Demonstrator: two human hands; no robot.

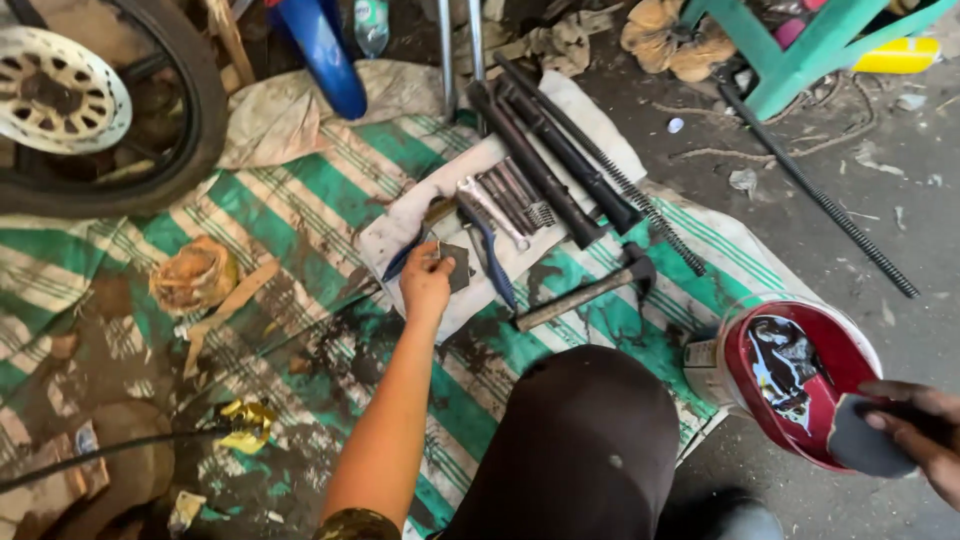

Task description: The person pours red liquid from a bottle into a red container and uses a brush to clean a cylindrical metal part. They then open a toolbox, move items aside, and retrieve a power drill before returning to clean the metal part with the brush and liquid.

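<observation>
Even, soft daylight w/ no hard shadows; scene moderately bright, top edge dimmer. Slight glare is seen on the red bucket [800,385] rim and blue fender [325,55]. Mild wide-angle bending at edges. Right hand [915,430] is slightly blurred.

Counted on the green-striped sheet [300,200] and about it: two hands, left [427,283] and right [915,430]; one hammer [590,290]; one chrome spanner [492,210]; one pair of blue-handled pliers [490,250]; two long coil springs [600,165] [820,195]; one red bowl [800,375]; one wheel [100,100]; one green stool [810,50].
</observation>
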